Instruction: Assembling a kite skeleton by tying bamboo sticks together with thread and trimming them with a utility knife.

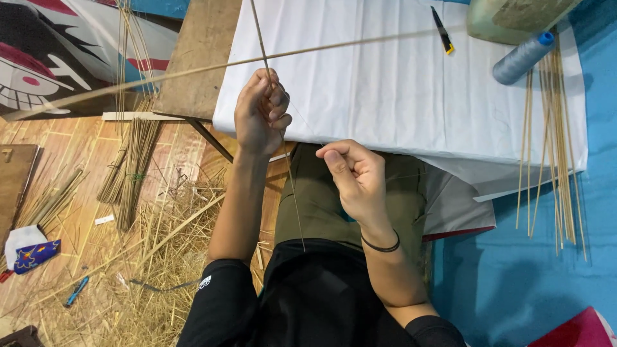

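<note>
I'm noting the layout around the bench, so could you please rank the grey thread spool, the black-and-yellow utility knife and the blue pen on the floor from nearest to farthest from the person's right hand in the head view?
From the right hand:
1. Utility knife, up on the white sheet.
2. Grey thread spool, far upper right.
3. Blue pen, lower left on the floor.

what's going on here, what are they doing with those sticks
A seated person grips two thin bamboo sticks where they cross, pinched in the left hand. The right hand is held closer to the body, fingers pinched, and a fine thread seems to run between the hands. A white sheet lies in front, with a grey thread spool, a utility knife and more sticks on it.
</note>
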